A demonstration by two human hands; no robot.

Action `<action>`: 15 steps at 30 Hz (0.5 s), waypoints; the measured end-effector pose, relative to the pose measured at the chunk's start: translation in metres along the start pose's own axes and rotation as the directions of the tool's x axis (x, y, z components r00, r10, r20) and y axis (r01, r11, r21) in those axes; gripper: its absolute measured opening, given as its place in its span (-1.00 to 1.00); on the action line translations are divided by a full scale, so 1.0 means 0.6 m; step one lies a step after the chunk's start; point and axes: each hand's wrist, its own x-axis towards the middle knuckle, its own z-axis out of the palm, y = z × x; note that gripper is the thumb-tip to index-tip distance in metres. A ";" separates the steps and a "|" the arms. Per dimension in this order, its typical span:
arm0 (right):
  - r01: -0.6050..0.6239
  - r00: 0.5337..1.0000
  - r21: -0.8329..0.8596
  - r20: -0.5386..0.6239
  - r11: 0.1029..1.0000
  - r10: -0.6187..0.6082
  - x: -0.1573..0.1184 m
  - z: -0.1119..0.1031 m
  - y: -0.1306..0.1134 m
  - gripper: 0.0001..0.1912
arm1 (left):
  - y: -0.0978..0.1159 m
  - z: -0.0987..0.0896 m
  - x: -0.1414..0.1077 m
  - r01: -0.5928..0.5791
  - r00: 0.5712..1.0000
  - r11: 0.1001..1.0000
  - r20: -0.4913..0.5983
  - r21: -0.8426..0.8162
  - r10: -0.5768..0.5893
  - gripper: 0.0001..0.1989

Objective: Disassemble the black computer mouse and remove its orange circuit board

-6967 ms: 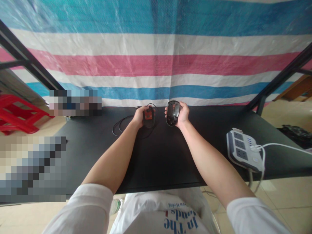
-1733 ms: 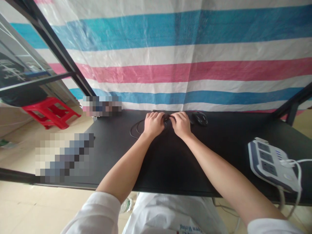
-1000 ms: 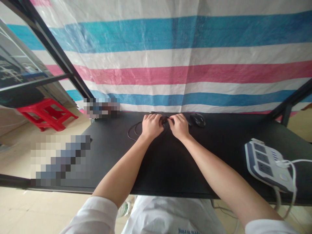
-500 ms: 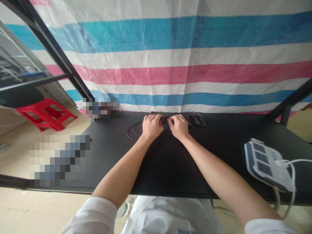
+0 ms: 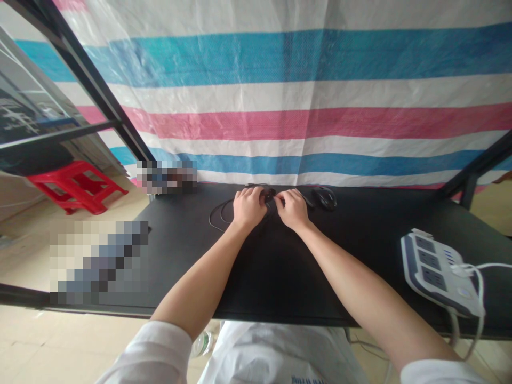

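Shell point(image 5: 326, 198): lying right of centre, no longer resting in the right hand point(image 5: 294, 208) as seven seconds earlier; both hands are now working close together.
Dark part point(image 5: 271, 192): sitting near frame centre, partly hidden by the left hand point(image 5: 248, 207).
Left grip: closing around the dark part, fingers curling over it.
Right grip: bending its fingers just beside; whether they are pinching anything, cannot tell.
Cable point(image 5: 210, 217): looping left of centre.
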 end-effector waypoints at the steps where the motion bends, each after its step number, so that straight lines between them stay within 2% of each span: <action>1: -0.001 1.000 0.002 0.002 1.000 0.001 0.000 0.000 -0.001 -0.78 | -0.002 0.001 0.001 0.016 1.000 1.000 -0.024 -0.018 -0.016 -0.79; 4: 0.001 1.000 0.008 0.017 1.000 -0.001 0.000 0.000 -0.004 -0.81 | -0.008 0.001 0.006 0.082 0.991 0.994 -0.100 -0.074 -0.090 -0.77; 7: 0.008 0.999 0.011 0.034 1.000 -0.008 0.000 0.000 -0.009 -0.82 | -0.009 -0.001 0.009 0.132 0.984 0.987 -0.105 -0.090 -0.141 -0.76; 11: 0.011 0.999 0.006 0.044 1.000 -0.011 0.000 -0.001 -0.011 -0.84 | -0.007 -0.002 0.009 0.149 0.986 0.985 -0.061 -0.084 -0.154 -0.75; 15: 0.016 0.998 0.007 0.056 1.000 -0.016 0.000 -0.001 -0.012 -0.84 | -0.011 0.004 0.008 0.136 0.982 0.984 -0.113 -0.112 -0.149 -0.77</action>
